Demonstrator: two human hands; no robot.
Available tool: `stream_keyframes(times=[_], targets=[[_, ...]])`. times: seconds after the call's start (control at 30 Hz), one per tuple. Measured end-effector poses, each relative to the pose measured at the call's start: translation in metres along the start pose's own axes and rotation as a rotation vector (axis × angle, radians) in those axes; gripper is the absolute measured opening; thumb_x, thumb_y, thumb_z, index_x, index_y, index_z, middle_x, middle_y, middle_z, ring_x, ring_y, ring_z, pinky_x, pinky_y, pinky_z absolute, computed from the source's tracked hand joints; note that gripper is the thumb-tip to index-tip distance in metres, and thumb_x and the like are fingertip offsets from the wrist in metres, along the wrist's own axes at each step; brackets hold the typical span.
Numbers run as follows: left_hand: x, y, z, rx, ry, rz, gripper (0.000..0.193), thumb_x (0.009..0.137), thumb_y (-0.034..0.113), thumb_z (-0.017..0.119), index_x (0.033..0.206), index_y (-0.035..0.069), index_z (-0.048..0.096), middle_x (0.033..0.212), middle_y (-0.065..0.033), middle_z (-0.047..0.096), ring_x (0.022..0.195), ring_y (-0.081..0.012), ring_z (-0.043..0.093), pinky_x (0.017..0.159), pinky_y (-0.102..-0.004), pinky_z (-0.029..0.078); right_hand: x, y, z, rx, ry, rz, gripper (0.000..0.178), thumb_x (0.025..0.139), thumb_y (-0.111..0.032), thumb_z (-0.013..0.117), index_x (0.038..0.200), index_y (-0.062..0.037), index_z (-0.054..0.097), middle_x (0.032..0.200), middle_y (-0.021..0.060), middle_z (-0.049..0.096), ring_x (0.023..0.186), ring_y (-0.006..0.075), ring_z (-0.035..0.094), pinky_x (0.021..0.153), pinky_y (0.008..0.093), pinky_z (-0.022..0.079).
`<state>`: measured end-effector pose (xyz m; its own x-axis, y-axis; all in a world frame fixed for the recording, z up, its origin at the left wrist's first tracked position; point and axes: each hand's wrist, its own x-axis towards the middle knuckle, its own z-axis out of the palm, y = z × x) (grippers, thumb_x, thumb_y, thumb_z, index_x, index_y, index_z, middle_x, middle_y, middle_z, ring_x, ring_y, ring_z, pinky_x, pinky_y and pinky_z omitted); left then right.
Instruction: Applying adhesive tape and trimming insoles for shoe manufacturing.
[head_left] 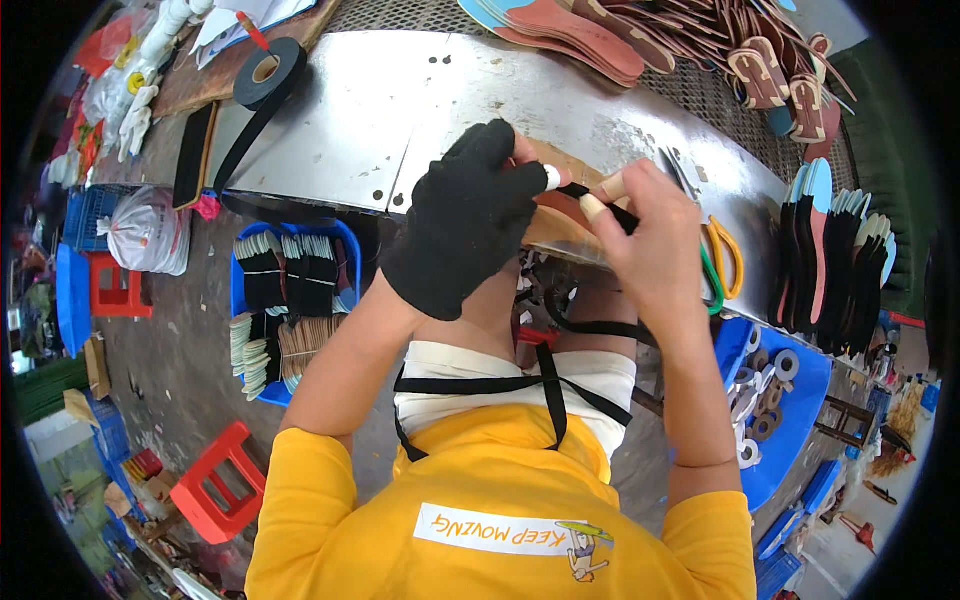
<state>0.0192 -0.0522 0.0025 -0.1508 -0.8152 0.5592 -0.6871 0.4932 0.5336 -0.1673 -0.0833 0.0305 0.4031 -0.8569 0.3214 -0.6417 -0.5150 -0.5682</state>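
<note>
Nearest, a yellow shirt [500, 480] and pale shorts [470, 370] are crossed by flat black straps. Above them, the left hand [465, 215], in a knitted black glove with bare fingertips, is curled and pinches a narrow black strip [574, 190]; the right hand [650, 225], its fingers wrapped in pale coverings, pinches the same strip from the other side. The strip is at the front of the metal tabletop [365, 110], over a smooth brown sheet [562, 235]. Scissors [738, 272] with yellow and green loops lie close beside the right wrist — the nearest obstacle. Upright black-faced insoles [805, 255] crowd the right edge. Farther off sit a black tape roll [287, 68], its tail trailing, and glossy reddish insoles [590, 45] — stacked against wire mesh [400, 14].
</note>
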Motion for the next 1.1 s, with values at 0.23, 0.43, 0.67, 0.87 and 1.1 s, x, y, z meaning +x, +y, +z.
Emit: stream_keyframes(times=[0.23,0.43,0.67,0.87,1.1], targets=[[0.012,0.001,0.010,0.043,-0.038,-0.003,0.021,0.074,0.012,0.072,0.094,0.010,0.068,0.086,-0.0091,0.057,0.079,-0.0283,0.060,0.065,-0.0378,0.050,-0.017,0.014,-0.014,0.135,-0.056,0.109,0.015,0.073,0.002,0.067,0.087,-0.0014,0.064,0.082,0.0137,0.060,0.075,0.0341,0.060,0.067,0.0390,0.047],[0.037,0.007,0.018,0.026,-0.119,0.182,0.022,0.070,0.010,0.073,0.090,0.008,0.065,0.084,-0.0097,0.058,0.076,-0.0290,0.060,0.064,-0.0375,0.050,-0.016,0.016,-0.021,0.138,-0.037,0.127,0.017,0.072,-0.001,0.069,0.089,-0.0028,0.069,0.077,0.0131,0.061,0.071,0.0293,0.062,0.065,0.0355,0.048],[0.037,0.016,0.024,-0.058,-0.147,0.173,0.018,0.067,0.005,0.071,0.084,0.007,0.065,0.077,-0.0087,0.058,0.072,-0.0270,0.059,0.063,-0.0350,0.049,-0.003,0.029,-0.084,0.283,-0.281,0.283,0.011,0.072,-0.006,0.073,0.081,-0.0007,0.069,0.066,0.0047,0.058,0.060,0.0106,0.055,0.057,0.0274,0.044],[0.037,0.016,0.025,-0.029,-0.157,0.212,0.019,0.065,0.003,0.071,0.083,0.005,0.065,0.071,-0.0080,0.054,0.069,-0.0267,0.054,0.061,-0.0361,0.046,-0.050,0.068,-0.047,0.196,0.042,0.023,0.014,0.068,-0.001,0.074,0.082,-0.0027,0.070,0.076,0.0055,0.059,0.069,0.0174,0.059,0.060,0.0281,0.045],[0.034,0.027,0.033,0.124,-0.165,0.326,0.020,0.066,0.010,0.075,0.082,0.007,0.065,0.075,-0.0073,0.054,0.071,-0.0264,0.055,0.061,-0.0365,0.046,-0.048,0.084,-0.041,0.185,0.068,-0.084,0.013,0.069,-0.002,0.074,0.081,-0.0026,0.069,0.077,0.0058,0.059,0.068,0.0209,0.059,0.060,0.0299,0.046]])
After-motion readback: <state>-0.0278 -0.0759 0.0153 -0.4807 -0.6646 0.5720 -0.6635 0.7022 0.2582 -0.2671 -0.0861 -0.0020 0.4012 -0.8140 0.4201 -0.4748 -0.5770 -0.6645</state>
